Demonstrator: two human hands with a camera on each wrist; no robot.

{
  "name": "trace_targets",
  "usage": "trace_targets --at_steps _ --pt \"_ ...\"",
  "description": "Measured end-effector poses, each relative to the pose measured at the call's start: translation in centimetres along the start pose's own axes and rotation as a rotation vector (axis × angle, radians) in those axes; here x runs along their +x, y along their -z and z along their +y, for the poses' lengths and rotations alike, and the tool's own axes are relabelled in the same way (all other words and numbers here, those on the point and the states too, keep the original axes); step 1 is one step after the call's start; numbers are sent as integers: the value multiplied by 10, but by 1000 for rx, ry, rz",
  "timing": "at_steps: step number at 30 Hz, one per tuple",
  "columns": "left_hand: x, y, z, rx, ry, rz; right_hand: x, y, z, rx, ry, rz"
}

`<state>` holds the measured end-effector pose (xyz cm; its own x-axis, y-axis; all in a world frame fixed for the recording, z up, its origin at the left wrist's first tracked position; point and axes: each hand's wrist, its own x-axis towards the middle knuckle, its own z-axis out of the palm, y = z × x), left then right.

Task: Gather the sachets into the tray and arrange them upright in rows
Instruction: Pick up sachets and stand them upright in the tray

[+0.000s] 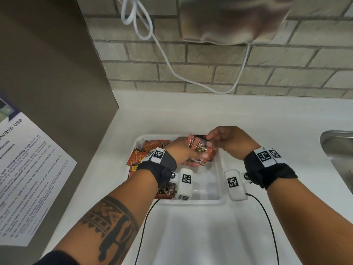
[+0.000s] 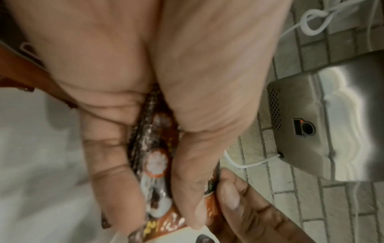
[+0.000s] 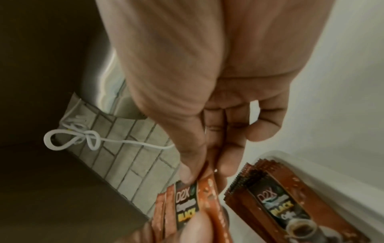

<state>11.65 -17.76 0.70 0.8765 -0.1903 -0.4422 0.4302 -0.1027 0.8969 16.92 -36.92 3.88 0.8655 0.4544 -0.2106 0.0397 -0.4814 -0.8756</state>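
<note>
Brown sachets (image 1: 200, 150) — "D2X", "BLACK" — gripped by both hands, over tray (image 1: 219, 176).

Both hands meet ahead, left hand (image 1: 183, 152) gripping, right hand (image 1: 227, 140) pinching.

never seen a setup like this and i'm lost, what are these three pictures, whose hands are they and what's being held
No machine here: a person works with two bare hands, wearing one camera on the head and one on each wrist. The wide picture is the head view, looking down at a white counter. The two close, blurry pictures look along each hand from the wrist.

On the counter sits a white tray with brown coffee sachets piled loosely on its left side. A metal sink is at the right edge.

The left hand holds a small bundle of sachets above the tray. The right hand pinches the top of that bundle, seemingly straightening it.
</note>
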Motion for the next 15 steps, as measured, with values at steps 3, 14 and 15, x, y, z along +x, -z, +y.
trace_targets --at_steps 3,14,15 --pt "-3 -4 1 -69 -74 17 2 2 -6 -18 12 26" --pt "-4 -3 -1 85 -71 144 1 5 -11 -242 -15 217" --pt "-3 -2 -3 151 -9 151 1 6 -10 -270 -26 236"
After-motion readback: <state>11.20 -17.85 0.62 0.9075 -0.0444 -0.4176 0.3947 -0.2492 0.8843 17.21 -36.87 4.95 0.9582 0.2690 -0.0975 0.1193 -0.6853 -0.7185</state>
